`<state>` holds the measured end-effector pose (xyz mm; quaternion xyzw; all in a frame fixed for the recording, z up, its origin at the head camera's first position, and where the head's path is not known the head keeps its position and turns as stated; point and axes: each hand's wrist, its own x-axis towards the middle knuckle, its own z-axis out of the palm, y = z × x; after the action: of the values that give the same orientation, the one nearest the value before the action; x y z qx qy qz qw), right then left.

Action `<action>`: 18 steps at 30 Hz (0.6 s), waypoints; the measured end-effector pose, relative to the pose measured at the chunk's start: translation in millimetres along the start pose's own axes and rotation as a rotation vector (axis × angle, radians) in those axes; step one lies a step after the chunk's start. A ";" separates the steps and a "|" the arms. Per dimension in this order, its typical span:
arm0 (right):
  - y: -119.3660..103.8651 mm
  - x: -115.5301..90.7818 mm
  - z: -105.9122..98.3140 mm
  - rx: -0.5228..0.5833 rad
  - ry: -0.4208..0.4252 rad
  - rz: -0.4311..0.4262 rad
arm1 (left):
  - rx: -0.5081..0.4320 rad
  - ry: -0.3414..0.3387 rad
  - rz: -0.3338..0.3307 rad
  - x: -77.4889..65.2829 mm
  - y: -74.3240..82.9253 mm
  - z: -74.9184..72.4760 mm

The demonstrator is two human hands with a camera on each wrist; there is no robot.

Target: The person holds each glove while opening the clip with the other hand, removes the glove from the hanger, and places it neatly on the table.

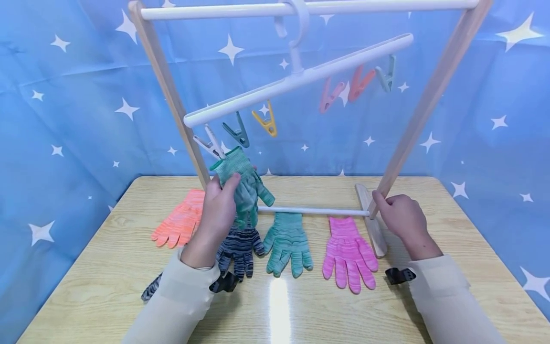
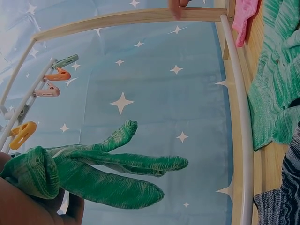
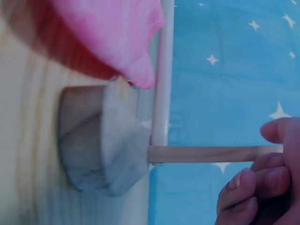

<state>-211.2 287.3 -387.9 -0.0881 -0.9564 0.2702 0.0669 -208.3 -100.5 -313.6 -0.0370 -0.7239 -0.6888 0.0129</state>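
My left hand [image 1: 216, 210] pinches a green knit glove [image 1: 245, 186] near its cuff, thumb in front, with the glove's fingers hanging down to the right. The cuff's top edge meets the lower end of a white clothespin [image 1: 210, 143] below the low left end of a white hanger [image 1: 258, 93]. In the left wrist view, the green glove's fingers [image 2: 117, 185] stretch out past my hand. My right hand [image 1: 404, 220] grips the wooden post [image 1: 415, 134] of the rack near its foot, fingers curled in the right wrist view.
Teal [image 1: 234, 131], yellow [image 1: 267, 122], pink [image 1: 331, 97], red [image 1: 360, 83] and light green [image 1: 386, 74] clothespins hang along the tilted hanger. On the table lie orange [image 1: 182, 217], dark striped [image 1: 240, 248], green [image 1: 289, 243] and pink [image 1: 350, 253] gloves. A white lower bar [image 1: 318, 210] crosses behind them.
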 end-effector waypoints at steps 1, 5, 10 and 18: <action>-0.7 -0.3 -1.1 0.005 -0.009 0.000 | 0.004 -0.002 -0.007 -0.4 0.3 0.1; -3.0 -1.5 -3.9 0.013 -0.077 -0.010 | 0.011 0.003 -0.029 -1.5 0.7 0.6; -6.3 -3.2 -2.3 -0.014 -0.218 -0.056 | 0.028 0.017 -0.080 -1.1 0.5 0.6; -13.9 -6.7 4.0 -0.036 -0.272 -0.119 | 0.029 0.015 -0.069 -2.7 2.1 0.5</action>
<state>-207.2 272.2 -384.5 0.0048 -0.9648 0.2582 -0.0493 -205.4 -100.1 -311.7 -0.0068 -0.7344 -0.6786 -0.0048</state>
